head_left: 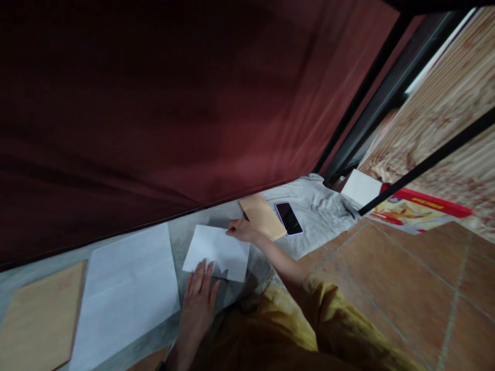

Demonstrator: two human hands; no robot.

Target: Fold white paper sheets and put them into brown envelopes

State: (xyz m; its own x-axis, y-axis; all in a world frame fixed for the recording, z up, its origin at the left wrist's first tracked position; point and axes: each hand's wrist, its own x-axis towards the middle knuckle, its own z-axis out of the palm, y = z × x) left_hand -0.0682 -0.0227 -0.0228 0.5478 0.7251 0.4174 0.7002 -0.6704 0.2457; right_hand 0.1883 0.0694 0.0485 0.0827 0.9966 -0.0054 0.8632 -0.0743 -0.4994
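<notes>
A small white sheet of paper [216, 251] lies in front of me on a grey cloth; I cannot tell whether it is folded. My left hand [199, 293] rests on its near left edge, palm down with the fingers spread. At the far right edge of that paper, my right hand [242, 230] has its fingers curled together and pinches the edge. Just beyond the right hand is a brown envelope [265, 216]. To the left lies a larger white sheet [129, 293] with a faint crease across it.
A phone [289, 218] lies beside the brown envelope on the grey cloth [317, 203]. Another brown envelope [42, 319] is at the far left. Dark red fabric [216, 129] rises behind the cloth. On the right are dark poles [429, 159], a printed box [413, 208] and brown floor tiles [402, 273].
</notes>
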